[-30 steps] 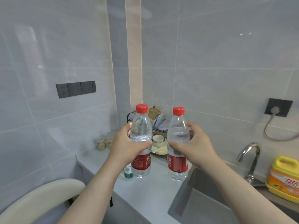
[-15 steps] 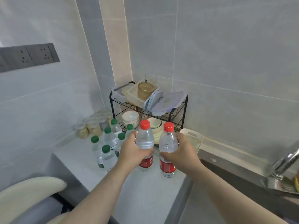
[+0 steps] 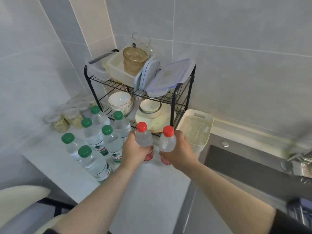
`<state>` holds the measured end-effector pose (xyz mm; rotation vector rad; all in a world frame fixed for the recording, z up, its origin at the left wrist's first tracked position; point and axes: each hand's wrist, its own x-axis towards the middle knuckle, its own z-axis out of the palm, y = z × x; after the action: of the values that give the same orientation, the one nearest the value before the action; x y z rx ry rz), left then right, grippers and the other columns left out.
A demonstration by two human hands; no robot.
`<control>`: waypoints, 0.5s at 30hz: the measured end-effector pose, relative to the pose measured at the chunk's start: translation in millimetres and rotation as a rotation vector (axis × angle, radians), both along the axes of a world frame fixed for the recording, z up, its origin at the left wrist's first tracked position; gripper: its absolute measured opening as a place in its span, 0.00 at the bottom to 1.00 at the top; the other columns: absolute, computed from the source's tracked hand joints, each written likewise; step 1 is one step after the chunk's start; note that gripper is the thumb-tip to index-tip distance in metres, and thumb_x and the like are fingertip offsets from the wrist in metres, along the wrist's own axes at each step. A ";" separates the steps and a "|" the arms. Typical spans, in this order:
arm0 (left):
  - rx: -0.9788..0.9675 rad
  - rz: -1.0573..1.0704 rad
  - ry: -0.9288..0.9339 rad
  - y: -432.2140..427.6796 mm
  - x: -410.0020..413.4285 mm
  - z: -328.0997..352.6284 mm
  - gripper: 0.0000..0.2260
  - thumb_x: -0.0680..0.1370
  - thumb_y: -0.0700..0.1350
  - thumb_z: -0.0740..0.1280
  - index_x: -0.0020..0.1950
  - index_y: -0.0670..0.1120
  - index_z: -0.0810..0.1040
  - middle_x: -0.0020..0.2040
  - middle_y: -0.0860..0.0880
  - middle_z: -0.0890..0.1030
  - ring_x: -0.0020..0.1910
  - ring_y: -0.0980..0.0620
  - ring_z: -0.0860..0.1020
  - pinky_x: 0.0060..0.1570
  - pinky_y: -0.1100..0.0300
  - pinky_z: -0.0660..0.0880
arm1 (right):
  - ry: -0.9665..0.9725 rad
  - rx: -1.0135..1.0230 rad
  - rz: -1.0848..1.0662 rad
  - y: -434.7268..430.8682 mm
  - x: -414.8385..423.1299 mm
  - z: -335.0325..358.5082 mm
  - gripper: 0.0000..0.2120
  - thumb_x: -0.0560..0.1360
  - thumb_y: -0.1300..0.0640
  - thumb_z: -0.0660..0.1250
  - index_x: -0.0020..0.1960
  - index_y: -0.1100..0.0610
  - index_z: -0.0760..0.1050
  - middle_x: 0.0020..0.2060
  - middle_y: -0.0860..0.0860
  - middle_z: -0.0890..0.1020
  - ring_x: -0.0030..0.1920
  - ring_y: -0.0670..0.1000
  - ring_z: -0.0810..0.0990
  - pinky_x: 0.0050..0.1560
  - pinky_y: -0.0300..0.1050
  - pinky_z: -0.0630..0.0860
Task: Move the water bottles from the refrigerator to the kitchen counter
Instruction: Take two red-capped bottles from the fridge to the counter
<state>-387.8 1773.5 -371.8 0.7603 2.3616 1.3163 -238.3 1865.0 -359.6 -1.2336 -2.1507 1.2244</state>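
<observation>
My left hand [image 3: 135,149] is wrapped around the left red-capped bottle [image 3: 144,138], fingers curled tight on its clear body above the red label. My right hand [image 3: 179,152] is clamped the same way on the right red-capped bottle [image 3: 167,141]. Both bottles are upright, side by side with a narrow gap between them, low over the white counter [image 3: 148,188]; I cannot tell whether their bases touch it.

Left of my hands, six green-capped water bottles [image 3: 99,142] stand clustered on the counter, all upright and capped, filled with clear water.

Far side: black wire rack [image 3: 173,105], two tiers. Top tier holds clear plastic tubs [image 3: 118,68], an amber glass [image 3: 135,60] standing in one tub, and loose lids [image 3: 167,78] leaning. Lower tier: white bowls [image 3: 120,102] and a stack of bowls on plates [image 3: 150,109].

Right of the rack, a cream plastic basin [image 3: 195,129], contents unclear. Small jars [image 3: 63,121] with pale contents at the far left wall. Sink [image 3: 244,164] to the right.
</observation>
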 end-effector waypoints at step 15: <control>0.010 -0.081 -0.035 4.1 -3.6 4.0 0.27 0.61 0.50 0.79 0.52 0.63 0.69 0.51 0.59 0.79 0.51 0.60 0.78 0.43 0.64 0.73 | -0.021 0.046 0.011 4.0 1.7 -17.3 0.39 0.63 0.46 0.77 0.64 0.39 0.56 0.60 0.45 0.69 0.54 0.51 0.74 0.37 0.42 0.77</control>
<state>-391.3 1777.7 -367.9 0.8200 2.2745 1.2982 -236.6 1869.0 -377.0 -1.2224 -2.1910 1.1648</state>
